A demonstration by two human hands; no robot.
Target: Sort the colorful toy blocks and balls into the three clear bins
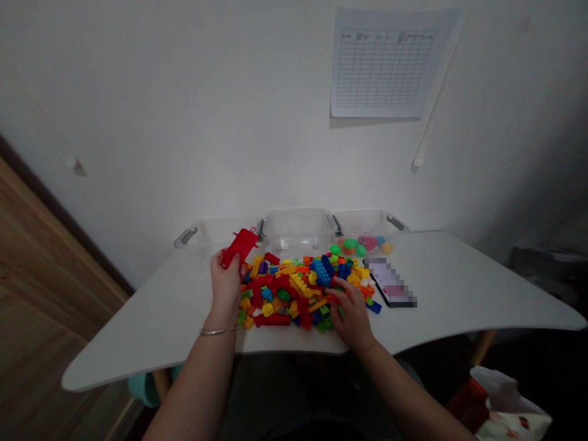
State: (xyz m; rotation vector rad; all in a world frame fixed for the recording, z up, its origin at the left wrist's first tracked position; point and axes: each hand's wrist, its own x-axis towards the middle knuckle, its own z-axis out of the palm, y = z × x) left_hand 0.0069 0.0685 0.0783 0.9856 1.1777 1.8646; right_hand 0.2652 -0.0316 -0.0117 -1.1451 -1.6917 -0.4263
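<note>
My left hand (pixel 224 285) is raised at the left edge of the pile, thumb and fingers closed on a flat red toy vehicle base (pixel 241 245) with small pegs sticking out of its sides. A mixed heap of toy building blocks (pixel 280 294) in red, yellow, blue, green and orange spreads across the middle of the table. At the heap's right side rests my right hand (pixel 351 312), fingers apart and slightly bent, its fingertips touching blocks. An orange-red piece shows among those fingers, but no clear grip on it is visible.
Three clear plastic bins (pixel 301 220) with grey handles line the wall side of the white table (pixel 441 282). The right bin holds several coloured balls (pixel 350 245). A phone (pixel 390 283) lies right of the heap. A printed sheet (pixel 386 67) hangs on the wall.
</note>
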